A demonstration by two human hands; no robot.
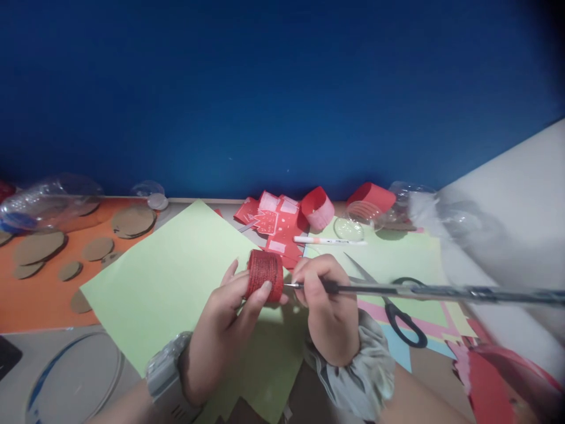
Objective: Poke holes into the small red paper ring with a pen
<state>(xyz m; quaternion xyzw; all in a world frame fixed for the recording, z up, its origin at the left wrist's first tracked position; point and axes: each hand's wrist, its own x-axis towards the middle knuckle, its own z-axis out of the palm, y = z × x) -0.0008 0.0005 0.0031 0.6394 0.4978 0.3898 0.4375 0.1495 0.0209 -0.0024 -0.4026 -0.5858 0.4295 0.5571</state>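
Blue wall behind cluttered craft table [53, 294]. Left hand [229, 318] pinches red glittery ribbon roll [265, 275]: light, squashable, grip flat sides. Right hand [324, 306] clenches long thin metal rod [424, 290].

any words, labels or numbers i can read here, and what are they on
None can be read.
White marker pen on the green paper: dark print along the barrel, too small and blurred to read.
Red paper cut-outs near the blue wall: white printed patches, no legible letters.
Grey wristwatch on the left wrist: its face is turned away.
Red glitter ribbon roll in the left hand: no text showing.
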